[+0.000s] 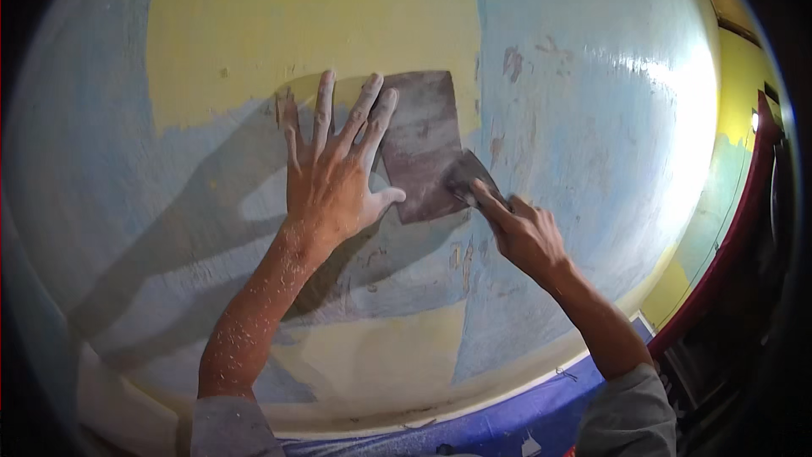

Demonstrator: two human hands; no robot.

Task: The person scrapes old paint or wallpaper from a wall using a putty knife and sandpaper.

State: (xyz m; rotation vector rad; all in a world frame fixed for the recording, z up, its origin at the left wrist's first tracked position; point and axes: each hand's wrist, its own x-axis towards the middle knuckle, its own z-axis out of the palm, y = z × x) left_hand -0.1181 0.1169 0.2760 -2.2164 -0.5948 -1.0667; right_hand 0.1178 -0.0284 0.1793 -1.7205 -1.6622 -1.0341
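Note:
A brown, dust-smeared rectangular sheet, which looks like sandpaper, lies flat against the painted wall. My left hand is spread open on the wall, and its index finger and thumb press along the sheet's left edge. White dust coats its fingers and flecks the forearm. In my right hand is a dark, flat-bladed scraper, with the index finger stretched along it. The blade meets the sheet's lower right edge. Its handle is mostly hidden in my palm.
The wall carries yellow and blue-grey patches, with chipped spots right of the sheet. Along the wall's foot runs a blue surface with scattered debris. A dark red edge stands at the far right, and bright light glares off the right side.

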